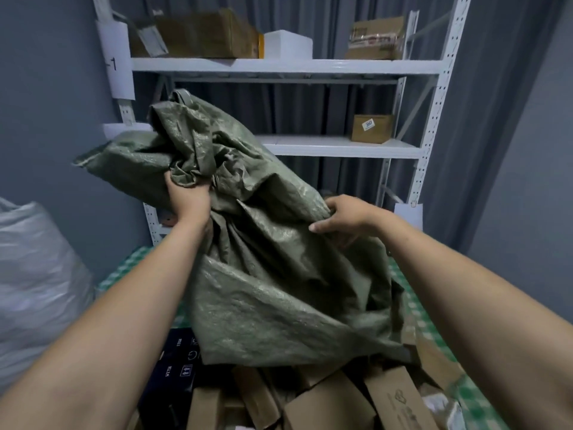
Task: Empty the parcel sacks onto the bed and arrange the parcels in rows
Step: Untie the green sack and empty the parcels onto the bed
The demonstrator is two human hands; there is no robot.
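Observation:
A large green woven sack [273, 274] hangs upended over the bed, its lower end resting among a heap of parcels. My left hand [186, 197] grips a bunched fold near the sack's top. My right hand [344, 217] pinches the sack's right edge, thumb out. Several brown cardboard parcels [328, 401] and a dark blue box [178, 364] lie piled beneath it. The bed's green checked cover [434, 333] shows at the right and left. What is inside the sack is hidden.
A white metal shelf rack [341, 145] stands behind the bed, holding cardboard boxes [372, 128] and a white foam box [286, 45]. A full white sack [34, 274] sits at the left. Grey curtains and walls close in the space.

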